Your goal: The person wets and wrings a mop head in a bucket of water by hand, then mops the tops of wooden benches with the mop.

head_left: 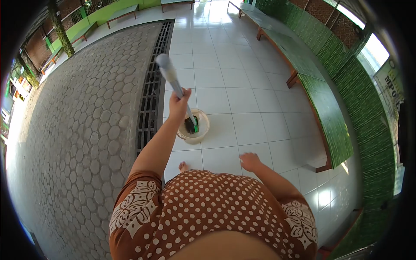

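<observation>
From my end of the feed I am watching the left hand [180, 102] gripping a grey pole [172, 81] below its pale upper end, with the fingers closing firmly around it. The pole is leaning down and away, and the dark and green brush head [190, 125] at its foot is sitting inside the cream bucket [193, 140]. That bucket is standing on the white floor tiles [249, 99], near the drain grate [146, 117] and just ahead of a bare foot [183, 166]. The right hand [250, 161] is hanging out to the side above the tiles, its fingers loosely parting and, as far as I am seeing, holding nothing. I am judging the work to be partway through: getting the brush head into the bucket is looking done, while lifting it clear is remaining undone. I am not managing to tell how much liquid is lying in the bucket, or whether the bristles are soaking. The tiles are gleaming in places, but that shine is not telling me whether they are wet.
</observation>
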The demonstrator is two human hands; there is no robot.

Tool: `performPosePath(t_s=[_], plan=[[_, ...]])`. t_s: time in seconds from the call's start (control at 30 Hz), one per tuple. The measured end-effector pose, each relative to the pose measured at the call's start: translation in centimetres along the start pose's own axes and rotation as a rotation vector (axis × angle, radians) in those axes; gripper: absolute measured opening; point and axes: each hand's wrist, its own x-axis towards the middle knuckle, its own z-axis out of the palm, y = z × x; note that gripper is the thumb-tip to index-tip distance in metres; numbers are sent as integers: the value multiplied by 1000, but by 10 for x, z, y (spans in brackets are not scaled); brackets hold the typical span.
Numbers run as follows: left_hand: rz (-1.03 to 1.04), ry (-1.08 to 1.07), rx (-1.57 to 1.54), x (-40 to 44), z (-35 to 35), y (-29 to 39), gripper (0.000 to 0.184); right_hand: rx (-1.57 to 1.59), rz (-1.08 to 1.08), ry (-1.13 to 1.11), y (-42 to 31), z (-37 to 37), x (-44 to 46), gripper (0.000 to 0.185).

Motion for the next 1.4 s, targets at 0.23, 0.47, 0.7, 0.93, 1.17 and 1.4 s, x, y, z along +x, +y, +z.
performPosePath(t_s=[0.23,0.47,0.7,0.93,1.17,1.4], plan=[[145,-1068,380,14,87,-54,22,-275,-496,3,-140,-117,216,24],[-60,-894,400,64,10,-108,32,-78,318,-105,-4,36,276,19],[-682,-302,632,45,-151,-181,19,972,748,-767,91,-1,113,33],[-862,-227,691,21,-187,-203,18,77,391,-529,117,-54,172,30],[-884,-242,571,29,-158,-280,18,463,176,-781,60,71,400,46],[-993,-100,604,29,-106,-320,19,479,69,-578,31,60,369,40]])
